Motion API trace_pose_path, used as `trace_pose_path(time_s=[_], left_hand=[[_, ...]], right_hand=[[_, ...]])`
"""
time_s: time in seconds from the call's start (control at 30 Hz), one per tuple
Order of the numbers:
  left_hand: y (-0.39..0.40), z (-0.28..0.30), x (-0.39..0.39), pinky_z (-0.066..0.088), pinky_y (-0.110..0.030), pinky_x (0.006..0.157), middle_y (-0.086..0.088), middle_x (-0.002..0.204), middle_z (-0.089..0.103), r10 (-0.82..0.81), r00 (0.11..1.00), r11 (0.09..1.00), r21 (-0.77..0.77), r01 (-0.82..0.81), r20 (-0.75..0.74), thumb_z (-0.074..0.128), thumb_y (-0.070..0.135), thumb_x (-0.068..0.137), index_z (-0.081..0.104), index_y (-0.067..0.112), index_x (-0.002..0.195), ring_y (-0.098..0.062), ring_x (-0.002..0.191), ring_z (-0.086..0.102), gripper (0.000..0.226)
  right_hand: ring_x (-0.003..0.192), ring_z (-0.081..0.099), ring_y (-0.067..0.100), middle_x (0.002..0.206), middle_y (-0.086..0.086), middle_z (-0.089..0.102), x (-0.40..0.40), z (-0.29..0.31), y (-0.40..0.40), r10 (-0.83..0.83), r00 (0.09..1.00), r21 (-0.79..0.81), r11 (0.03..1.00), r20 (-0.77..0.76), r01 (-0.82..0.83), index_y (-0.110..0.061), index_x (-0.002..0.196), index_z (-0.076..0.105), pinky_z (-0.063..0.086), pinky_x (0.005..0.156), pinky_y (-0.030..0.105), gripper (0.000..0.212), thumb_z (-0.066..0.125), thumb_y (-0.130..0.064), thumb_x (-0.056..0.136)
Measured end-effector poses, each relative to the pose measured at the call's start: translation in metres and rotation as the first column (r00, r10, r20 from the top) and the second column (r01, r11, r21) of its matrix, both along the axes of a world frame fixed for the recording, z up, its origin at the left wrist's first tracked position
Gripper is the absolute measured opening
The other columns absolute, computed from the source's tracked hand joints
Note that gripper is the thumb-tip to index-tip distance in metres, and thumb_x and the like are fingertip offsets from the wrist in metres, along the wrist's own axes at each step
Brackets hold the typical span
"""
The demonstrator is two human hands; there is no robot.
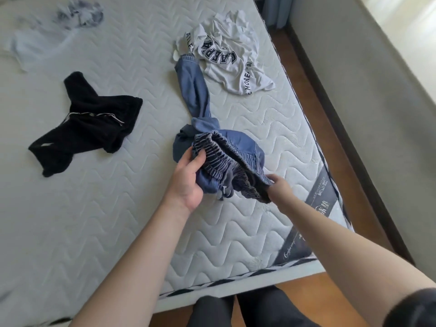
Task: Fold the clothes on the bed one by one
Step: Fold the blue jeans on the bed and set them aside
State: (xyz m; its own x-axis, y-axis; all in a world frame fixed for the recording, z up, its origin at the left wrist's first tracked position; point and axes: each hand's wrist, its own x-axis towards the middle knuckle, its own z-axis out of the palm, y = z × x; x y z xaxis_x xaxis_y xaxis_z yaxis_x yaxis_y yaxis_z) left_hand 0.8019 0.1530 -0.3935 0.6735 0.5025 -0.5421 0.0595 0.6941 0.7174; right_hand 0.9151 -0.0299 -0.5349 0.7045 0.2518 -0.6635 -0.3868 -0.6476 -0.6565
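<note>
Blue trousers (226, 147) gripped by both hands

Head view looks steeply down, close over the mattress (118, 220) corner

Quilted mattress (118, 220), wooden floor (313, 95), pale sunlit wall (377, 90).

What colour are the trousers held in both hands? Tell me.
Blue, with a darker striped elastic waistband, best seen in the head view.
</note>
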Motion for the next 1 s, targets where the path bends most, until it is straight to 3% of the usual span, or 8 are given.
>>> trace_pose_path(time_s=[0.2,0.27,0.37,0.43,0.5,0.7,0.87,1.0], left_hand=[[0.019,0.031,-0.051,0.046,-0.047,0.105,-0.013,0.139,0.055,0.060,0.998,0.968,0.244,-0.055,-0.013,0.046,0.004,0.101,0.044,0.029,0.140,-0.027,0.125,0.057,0.046],[0.027,0.041,-0.070,0.046,-0.041,0.106,-0.006,0.144,0.052,-0.068,0.998,0.926,0.372,0.069,-0.016,0.051,0.005,0.100,0.044,0.038,0.142,-0.018,0.126,0.056,0.053],[0.042,0.052,-0.095,0.047,-0.033,0.104,0.003,0.132,0.061,-0.252,0.925,0.667,0.641,0.379,-0.285,0.077,0.018,0.084,0.047,0.039,0.140,-0.010,0.117,0.061,0.068],[0.050,0.061,-0.106,0.046,-0.026,0.098,0.005,0.122,0.063,-0.217,0.815,0.384,0.720,0.577,-0.537,0.089,0.032,0.068,0.050,0.037,0.136,-0.012,0.110,0.061,0.079],[0.056,0.069,-0.114,0.043,-0.019,0.082,0.007,0.105,0.068,-0.133,0.773,0.230,0.739,0.633,-0.621,0.091,0.036,0.063,0.060,0.029,0.122,-0.016,0.101,0.065,0.067],[0.077,0.090,-0.137,0.038,-0.026,0.074,-0.002,0.095,0.056,0.005,0.831,0.052,0.830,0.556,-0.557,0.082,0.048,0.073,0.063,0.015,0.094,-0.018,0.084,0.055,0.044],[0.094,0.127,-0.147,0.034,-0.011,0.090,-0.008,0.110,0.052,-0.091,0.938,-0.049,0.942,0.332,-0.335,0.079,0.035,0.079,0.064,0.002,0.104,-0.015,0.100,0.052,0.044],[0.094,0.154,-0.153,0.046,-0.021,0.073,-0.003,0.082,0.066,-0.096,0.965,0.086,0.964,0.251,-0.242,0.070,0.056,0.080,0.061,0.012,0.090,-0.011,0.077,0.060,0.046]], right_hand=[[0.083,0.070,0.024,0.092,0.007,0.072,-0.021,0.068,-0.022,0.081,0.996,0.140,0.986,0.034,-0.085,-0.016,0.111,0.062,0.058,0.072,0.036,0.035,0.077,-0.014,0.079],[0.083,0.072,0.016,0.092,0.003,0.074,-0.028,0.094,-0.028,0.159,0.987,0.232,0.960,0.024,-0.160,-0.019,0.115,0.059,0.057,0.069,0.025,0.043,0.077,-0.009,0.077],[0.078,0.070,0.008,0.084,-0.008,0.074,-0.041,0.129,-0.031,0.324,0.930,0.157,0.923,0.173,-0.350,-0.026,0.105,0.064,0.048,0.064,0.019,0.035,0.071,-0.005,0.078],[0.077,0.066,0.016,0.081,-0.005,0.072,-0.048,0.149,-0.027,0.406,0.863,-0.004,0.905,0.303,-0.425,-0.024,0.095,0.067,0.044,0.061,0.024,0.020,0.065,-0.009,0.082],[0.079,0.065,0.024,0.081,0.001,0.071,-0.056,0.166,-0.022,0.439,0.797,-0.129,0.895,0.415,-0.427,-0.020,0.094,0.070,0.044,0.060,0.027,0.020,0.057,-0.008,0.086],[0.095,0.062,0.030,0.108,0.007,0.070,-0.067,0.215,-0.024,0.567,0.583,-0.412,0.824,0.582,-0.390,-0.027,0.124,0.061,0.046,0.074,0.032,0.039,0.043,-0.014,0.093],[0.104,0.059,0.026,0.117,0.006,0.068,-0.066,0.250,-0.025,0.724,0.557,-0.487,0.688,0.407,-0.539,-0.018,0.123,0.063,0.044,0.088,0.031,0.033,0.043,-0.014,0.097],[0.092,0.061,0.022,0.109,0.004,0.069,-0.070,0.266,-0.016,0.662,0.601,-0.375,0.749,0.448,-0.546,-0.021,0.119,0.064,0.042,0.079,0.028,0.032,0.045,-0.038,0.102]])
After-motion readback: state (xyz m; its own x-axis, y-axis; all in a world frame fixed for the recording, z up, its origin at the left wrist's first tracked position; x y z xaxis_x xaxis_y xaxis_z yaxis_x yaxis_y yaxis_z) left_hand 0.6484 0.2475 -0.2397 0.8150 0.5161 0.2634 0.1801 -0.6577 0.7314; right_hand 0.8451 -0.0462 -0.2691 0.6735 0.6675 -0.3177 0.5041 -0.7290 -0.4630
